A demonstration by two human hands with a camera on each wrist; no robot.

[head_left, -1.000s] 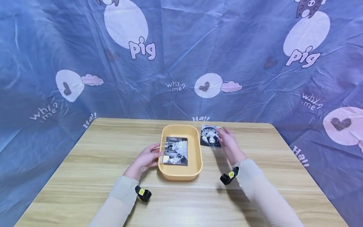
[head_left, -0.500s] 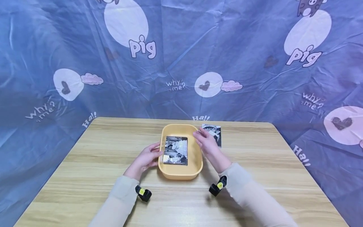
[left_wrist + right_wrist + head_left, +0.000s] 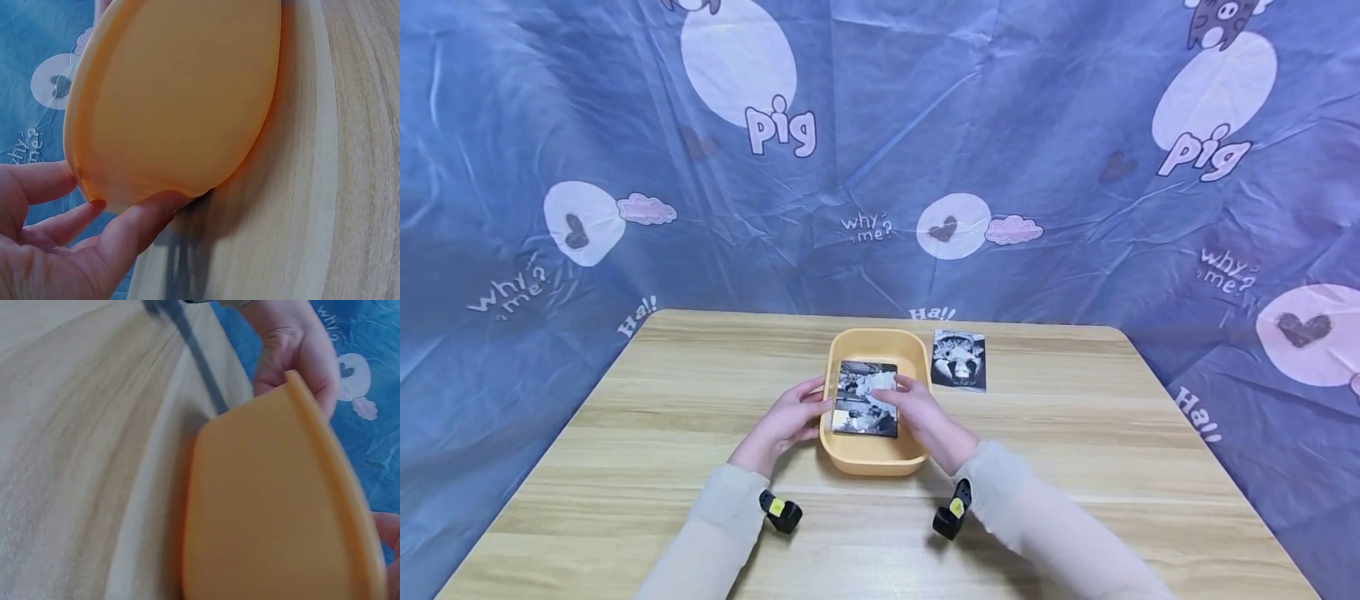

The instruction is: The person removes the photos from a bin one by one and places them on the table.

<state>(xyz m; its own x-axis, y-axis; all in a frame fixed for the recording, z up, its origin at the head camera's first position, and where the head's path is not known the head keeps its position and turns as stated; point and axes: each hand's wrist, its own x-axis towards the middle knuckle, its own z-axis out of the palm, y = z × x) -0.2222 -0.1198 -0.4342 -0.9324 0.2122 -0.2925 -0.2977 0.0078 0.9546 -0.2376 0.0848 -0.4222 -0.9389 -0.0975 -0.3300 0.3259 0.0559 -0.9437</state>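
A yellow plastic basin (image 3: 880, 467) stands on the table, with a stack of black-and-white photo cards (image 3: 856, 408) lying inside it toward the left. At its left wall, my left hand (image 3: 784, 419) holds the basin, thumb by the rim; the left wrist view shows thumb and fingertips on the wall. My right hand (image 3: 925, 417) reaches over the basin's right side, thumb and fingers apart over the stack's right edge. Whether they touch the cards I cannot tell. Another photo card (image 3: 958, 360) lies on the table, just right of the basin.
The wooden table (image 3: 685, 400) ends at the back against a blue printed cloth (image 3: 865, 150). Each sleeve cuff carries a small black wrist camera (image 3: 782, 512). The basin's raised rim surrounds the stack.
My right hand has moved left from the loose photo card, over the basin's right rim, to the stack inside. My left hand and the basin have stayed in place.
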